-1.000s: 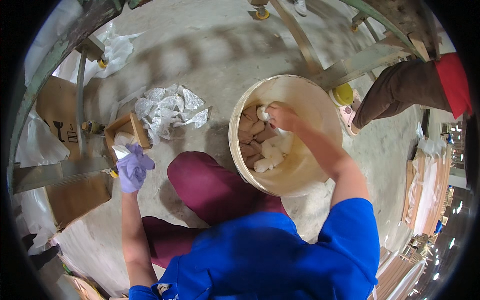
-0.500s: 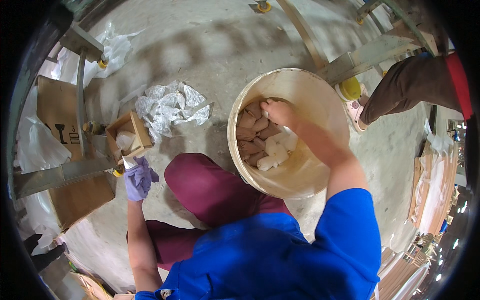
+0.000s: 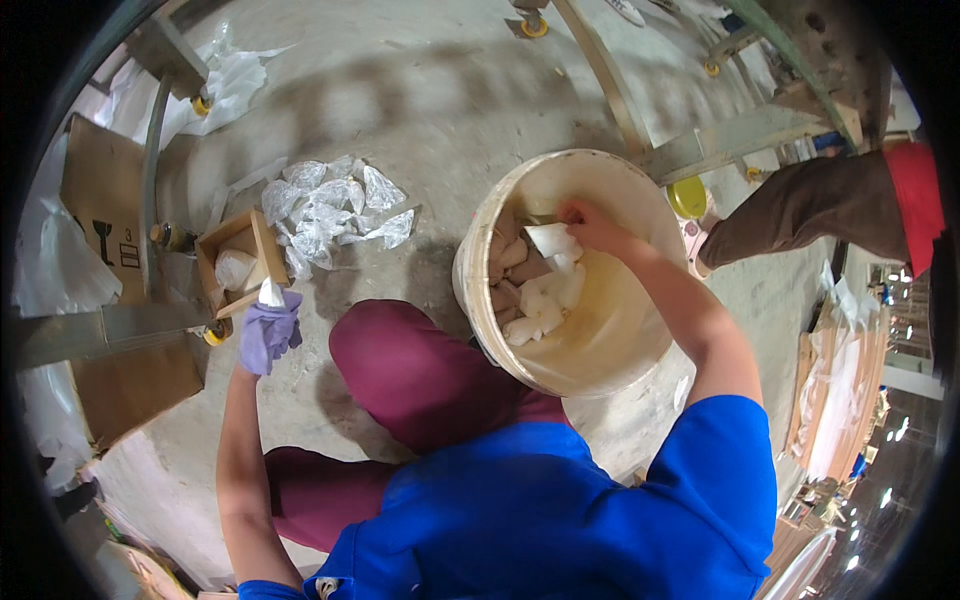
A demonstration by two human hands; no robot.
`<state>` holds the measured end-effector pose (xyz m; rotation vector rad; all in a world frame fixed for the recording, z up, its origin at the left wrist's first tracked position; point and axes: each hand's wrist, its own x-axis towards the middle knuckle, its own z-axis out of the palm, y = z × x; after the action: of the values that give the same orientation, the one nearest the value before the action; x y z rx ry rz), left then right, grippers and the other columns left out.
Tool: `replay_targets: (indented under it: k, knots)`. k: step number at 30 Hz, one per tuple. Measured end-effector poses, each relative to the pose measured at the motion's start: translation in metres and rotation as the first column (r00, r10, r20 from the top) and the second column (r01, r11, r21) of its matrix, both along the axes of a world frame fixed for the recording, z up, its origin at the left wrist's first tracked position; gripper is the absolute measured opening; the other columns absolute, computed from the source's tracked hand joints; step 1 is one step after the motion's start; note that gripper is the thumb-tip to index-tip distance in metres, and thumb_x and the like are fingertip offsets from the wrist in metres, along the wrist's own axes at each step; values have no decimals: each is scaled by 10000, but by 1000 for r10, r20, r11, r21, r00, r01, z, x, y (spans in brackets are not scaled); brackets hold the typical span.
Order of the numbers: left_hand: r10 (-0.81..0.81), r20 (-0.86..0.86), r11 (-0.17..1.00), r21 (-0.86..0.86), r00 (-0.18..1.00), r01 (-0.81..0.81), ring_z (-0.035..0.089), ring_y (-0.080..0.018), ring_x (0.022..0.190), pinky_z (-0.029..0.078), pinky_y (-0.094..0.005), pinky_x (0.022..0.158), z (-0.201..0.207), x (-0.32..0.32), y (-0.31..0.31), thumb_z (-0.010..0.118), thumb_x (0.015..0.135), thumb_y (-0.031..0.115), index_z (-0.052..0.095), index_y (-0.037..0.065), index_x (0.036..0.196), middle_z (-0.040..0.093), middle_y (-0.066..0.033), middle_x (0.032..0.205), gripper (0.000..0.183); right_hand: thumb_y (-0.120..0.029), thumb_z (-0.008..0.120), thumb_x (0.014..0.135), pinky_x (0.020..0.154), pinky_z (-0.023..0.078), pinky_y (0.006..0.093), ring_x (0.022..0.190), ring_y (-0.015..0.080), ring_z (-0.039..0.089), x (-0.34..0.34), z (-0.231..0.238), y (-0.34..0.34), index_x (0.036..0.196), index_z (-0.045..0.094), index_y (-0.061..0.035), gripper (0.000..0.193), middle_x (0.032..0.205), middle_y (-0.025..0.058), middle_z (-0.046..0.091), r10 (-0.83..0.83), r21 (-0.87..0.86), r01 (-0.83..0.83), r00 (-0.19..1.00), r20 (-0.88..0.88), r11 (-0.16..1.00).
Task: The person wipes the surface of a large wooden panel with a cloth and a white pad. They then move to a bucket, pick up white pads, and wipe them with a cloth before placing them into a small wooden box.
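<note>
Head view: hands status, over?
Right hand inside bucket, fingers at white piece. Left hand purple-covered, white tip showing, near wooden box. Clear bags on floor between box and bucket.

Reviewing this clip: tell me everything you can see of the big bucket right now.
The bucket is large, round and cream-coloured, apparently plastic, with a scuffed, darkened rim and yellowish stains inside. It stands uncovered on the concrete floor; whether it leans is unclear in this fisheye view. Soft-looking brown pieces and white pieces lie inside, toward its left. The person's right hand reaches in among them. A maroon-trousered leg is close by; contact cannot be told.
</note>
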<state>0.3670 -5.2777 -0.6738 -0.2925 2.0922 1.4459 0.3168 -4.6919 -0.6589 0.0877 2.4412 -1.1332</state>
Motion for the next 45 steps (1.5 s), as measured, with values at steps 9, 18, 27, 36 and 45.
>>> replay_targets:
  k: [9, 18, 27, 36, 45]
  knots:
    - [-326, 240, 945, 88, 914, 314, 540, -106, 630, 458, -249, 551, -42, 18, -10, 581, 855, 130, 640, 73, 1039, 599, -23, 764, 202, -1, 464, 905, 586, 460, 242, 621, 90, 474, 55, 95, -23, 1163, 528, -56, 272, 836, 44, 535, -686, -500, 777, 602, 409, 384]
    - [-635, -33, 766, -157, 772, 623, 585, -249, 780, 474, -360, 746, -84, 60, -9, 634, 755, 157, 600, 76, 1056, 635, -140, 853, 314, 51, 393, 908, 589, 458, 262, 582, 92, 435, 98, 171, -75, 1175, 468, 2, 282, 899, 72, 534, -703, -688, 701, 393, 593, -188]
    - [-960, -142, 277, -615, 242, 738, 605, -307, 905, 498, -388, 775, -43, 16, 17, 427, 866, 211, 629, 73, 978, 639, -152, 958, 269, -5, 398, 917, 589, 425, 261, 672, 155, 443, 112, 169, -142, 1098, 470, 38, 200, 909, 112, 514, -416, -783, 417, 678, 606, -462]
    - [-362, -922, 859, -274, 134, 433, 602, -311, 709, 492, -366, 652, 97, -21, 163, 532, 746, 177, 562, 13, 867, 588, -149, 761, 205, -61, 343, 936, 552, 353, 255, 600, 126, 344, 94, 160, -172, 920, 462, 0, 135, 783, 60, 407, 154, -425, 534, 736, 659, -731]
    - [-497, -626, 863, -282, 601, 420, 594, -432, 849, 481, -436, 725, 164, -49, 269, 525, 757, 99, 486, -34, 970, 612, -250, 895, 254, -79, 377, 907, 550, 362, 267, 581, 121, 350, 105, 186, -157, 901, 455, -6, 107, 762, 37, 370, 333, -445, 571, 796, 505, -690]
